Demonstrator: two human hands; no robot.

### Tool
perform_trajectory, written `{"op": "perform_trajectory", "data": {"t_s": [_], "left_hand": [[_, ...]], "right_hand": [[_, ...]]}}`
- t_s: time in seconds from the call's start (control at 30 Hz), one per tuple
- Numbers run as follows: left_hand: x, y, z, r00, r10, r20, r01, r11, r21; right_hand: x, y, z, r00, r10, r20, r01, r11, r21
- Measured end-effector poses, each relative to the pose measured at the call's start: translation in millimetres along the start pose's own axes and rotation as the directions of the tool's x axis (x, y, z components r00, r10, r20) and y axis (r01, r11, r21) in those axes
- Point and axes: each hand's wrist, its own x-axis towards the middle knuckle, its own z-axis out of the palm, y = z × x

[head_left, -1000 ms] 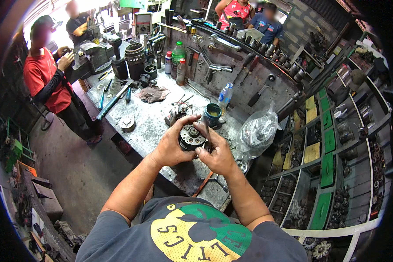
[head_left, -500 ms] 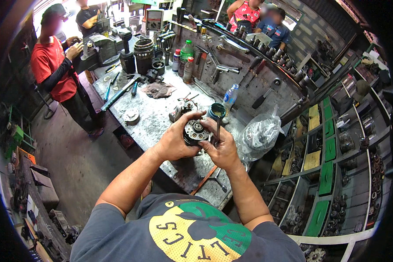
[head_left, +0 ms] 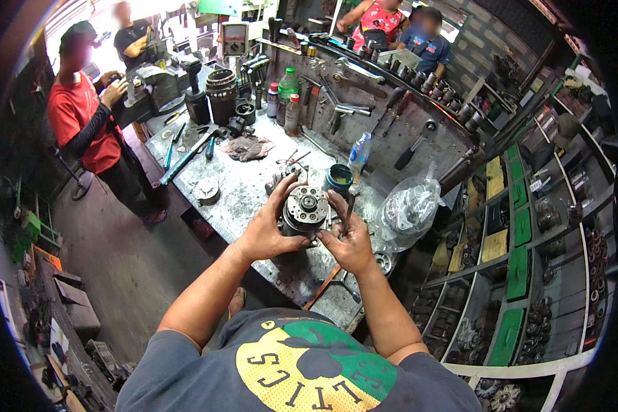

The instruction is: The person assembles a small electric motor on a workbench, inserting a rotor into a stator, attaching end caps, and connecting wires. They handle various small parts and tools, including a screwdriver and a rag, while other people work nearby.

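Observation:
Over the near edge of the workbench (head_left: 247, 189) I hold a round metal machine part (head_left: 307, 204), its face ringed with holes about a raised hub. My left hand (head_left: 268, 226) wraps its left side, thumb along the near edge. My right hand (head_left: 350, 242) closes at its right side, with a dark rod-shaped tool (head_left: 351, 206) standing up between the fingers; the tool's lower end is hidden. Just beyond the part are an open blue-green can (head_left: 338, 180) and a small assembly with wires (head_left: 292, 167), partly covered by my left fingers.
A clear plastic bag of metal parts (head_left: 408, 209) lies to the right, near a water bottle (head_left: 359, 152). A lug wrench (head_left: 343, 283) is at the near edge. A rag (head_left: 246, 147) and a round metal piece (head_left: 208, 192) lie left. A person in red (head_left: 82, 117) stands far left.
The round part has turned so that its holed face shows more fully. Both hands have shifted slightly with it, and the left thumb now lies along its near side.

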Motion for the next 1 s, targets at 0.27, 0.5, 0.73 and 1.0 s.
{"op": "perform_trajectory", "data": {"t_s": [0.27, 0.5, 0.73, 1.0], "left_hand": [[0.7, -1.1, -14.2, 0.993, -0.014, 0.116, 0.01, 0.999, 0.033], [10.1, 4.3, -2.8, 0.999, 0.02, 0.042, -0.03, 0.97, 0.24], [2.9, -9.5, 7.4, 0.999, -0.032, -0.038, 0.04, 0.966, 0.254], [3.3, -5.4, 7.2, 0.999, 0.028, -0.039, -0.016, 0.962, 0.272]], "right_hand": [[7.2, -23.8, -14.6, 0.996, -0.083, 0.014, 0.084, 0.989, -0.12], [30.3, -37.9, -5.7, 0.977, -0.169, 0.126, 0.191, 0.965, -0.181], [24.5, -28.9, 15.8, 0.994, -0.111, 0.0, 0.11, 0.984, -0.142], [21.8, -25.9, 25.4, 0.984, -0.149, -0.1, 0.13, 0.976, -0.177]]}}
